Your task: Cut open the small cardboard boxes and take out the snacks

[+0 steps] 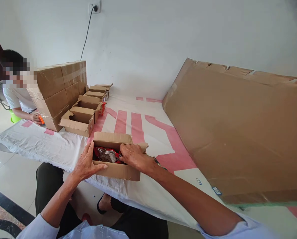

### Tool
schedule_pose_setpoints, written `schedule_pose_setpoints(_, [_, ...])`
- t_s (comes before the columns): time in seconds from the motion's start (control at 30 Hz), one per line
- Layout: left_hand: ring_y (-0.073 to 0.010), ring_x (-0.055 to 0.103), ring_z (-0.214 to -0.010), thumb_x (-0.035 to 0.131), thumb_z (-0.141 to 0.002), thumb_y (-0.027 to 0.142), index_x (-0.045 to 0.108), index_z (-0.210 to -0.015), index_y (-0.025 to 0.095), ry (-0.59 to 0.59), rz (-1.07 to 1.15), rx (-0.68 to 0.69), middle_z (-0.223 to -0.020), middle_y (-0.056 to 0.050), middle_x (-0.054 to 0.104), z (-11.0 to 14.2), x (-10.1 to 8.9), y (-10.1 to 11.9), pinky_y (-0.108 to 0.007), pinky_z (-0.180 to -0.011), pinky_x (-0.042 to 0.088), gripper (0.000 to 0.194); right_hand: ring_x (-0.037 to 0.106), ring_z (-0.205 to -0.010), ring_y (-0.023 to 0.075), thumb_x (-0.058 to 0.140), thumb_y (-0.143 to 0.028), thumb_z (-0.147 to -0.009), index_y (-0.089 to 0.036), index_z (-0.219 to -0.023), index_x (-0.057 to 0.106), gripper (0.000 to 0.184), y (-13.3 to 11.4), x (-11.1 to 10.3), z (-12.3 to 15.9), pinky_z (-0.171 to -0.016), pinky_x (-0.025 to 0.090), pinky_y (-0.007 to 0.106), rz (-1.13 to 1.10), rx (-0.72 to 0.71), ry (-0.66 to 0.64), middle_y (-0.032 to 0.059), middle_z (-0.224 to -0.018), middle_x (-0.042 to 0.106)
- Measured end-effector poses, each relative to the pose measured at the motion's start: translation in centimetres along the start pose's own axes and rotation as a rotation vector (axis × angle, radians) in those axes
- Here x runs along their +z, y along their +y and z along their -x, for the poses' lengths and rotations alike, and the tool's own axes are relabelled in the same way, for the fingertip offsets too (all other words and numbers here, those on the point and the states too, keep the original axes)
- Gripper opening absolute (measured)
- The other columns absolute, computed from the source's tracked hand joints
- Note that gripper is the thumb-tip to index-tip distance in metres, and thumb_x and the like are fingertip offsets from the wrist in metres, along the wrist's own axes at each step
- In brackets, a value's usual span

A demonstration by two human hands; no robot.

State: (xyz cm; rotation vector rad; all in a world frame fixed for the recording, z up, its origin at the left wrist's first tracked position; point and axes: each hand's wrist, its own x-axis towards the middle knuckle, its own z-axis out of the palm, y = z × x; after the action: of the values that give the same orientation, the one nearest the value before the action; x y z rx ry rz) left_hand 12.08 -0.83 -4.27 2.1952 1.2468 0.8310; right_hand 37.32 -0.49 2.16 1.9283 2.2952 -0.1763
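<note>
A small open cardboard box (118,171) sits at the near edge of the white and pink sheet (138,122). Inside it lies a red and silver snack packet (107,155). My left hand (85,163) rests on the box's left end, thumb along the near wall, fingers spread up the side. My right hand (133,156) lies palm down over the right part of the box, its fingers pressed on the packet and the inner edge. Neither hand lifts anything.
Several more small open boxes (80,121) stand in a row toward the wall, beside a large taped carton (60,89). A big flat cardboard sheet (238,132) covers the right side. Another person (19,96) sits at the far left.
</note>
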Motion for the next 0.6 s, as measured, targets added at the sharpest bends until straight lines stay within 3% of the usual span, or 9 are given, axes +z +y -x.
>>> schedule_pose_setpoints(0.13, [-0.0452,0.03,-0.162,0.083,-0.079,0.072,0.018,-0.174,0.019,-0.009,-0.043,-0.05,-0.175,-0.025,0.03,0.1,0.5,0.1,-0.065,-0.129,0.034,0.126,0.068,-0.106,0.0287,0.056,-0.017,-0.102,-0.013,-0.12,0.064,0.02,0.5,0.2,0.9,-0.081,0.041,0.036,0.026,0.017,-0.024,0.0156,-0.113,0.074])
schedule_pose_setpoints(0.27, [-0.0461,0.018,-0.166,0.083,-0.077,0.073,0.021,-0.172,0.017,-0.018,-0.115,-0.059,-0.179,-0.028,0.017,-0.1,0.6,0.8,-0.068,-0.127,0.032,0.127,0.063,-0.108,0.03,0.043,-0.005,-0.1,-0.016,-0.113,0.064,0.027,0.8,1.0,1.3,-0.086,0.039,0.038,0.053,0.019,0.021,0.0176,-0.118,0.071])
schedule_pose_setpoints(0.37, [-0.0455,0.012,-0.167,0.083,-0.078,0.073,0.023,-0.171,0.016,-0.037,-0.15,-0.057,-0.179,-0.028,0.013,-0.2,0.3,1.4,-0.069,-0.127,0.03,0.125,0.062,-0.106,0.031,0.044,-0.005,-0.098,-0.017,-0.108,0.065,0.027,1.0,1.4,1.0,-0.086,0.039,0.039,0.054,-0.003,0.056,0.017,-0.113,0.071])
schedule_pose_setpoints(0.5, [-0.0435,0.015,-0.167,0.08,-0.082,0.071,0.017,-0.173,0.017,-0.084,-0.137,-0.064,-0.179,-0.029,0.015,-0.2,0.1,1.7,-0.069,-0.127,0.03,0.123,0.069,-0.1,0.0324,0.048,-0.01,-0.1,-0.014,-0.112,0.069,0.025,1.4,1.5,0.6,-0.081,0.044,0.039,0.048,0.002,0.061,0.02,-0.109,0.074])
schedule_pose_setpoints(0.6, [-0.0431,0.015,-0.167,0.081,-0.082,0.069,0.014,-0.174,0.019,-0.108,-0.116,-0.067,-0.179,-0.028,0.015,0.0,0.2,1.7,-0.069,-0.127,0.029,0.124,0.073,-0.094,0.0332,0.057,-0.011,-0.096,-0.013,-0.102,0.075,0.018,1.4,1.8,0.0,-0.078,0.048,0.04,0.047,0.02,0.033,0.0221,-0.099,0.077])
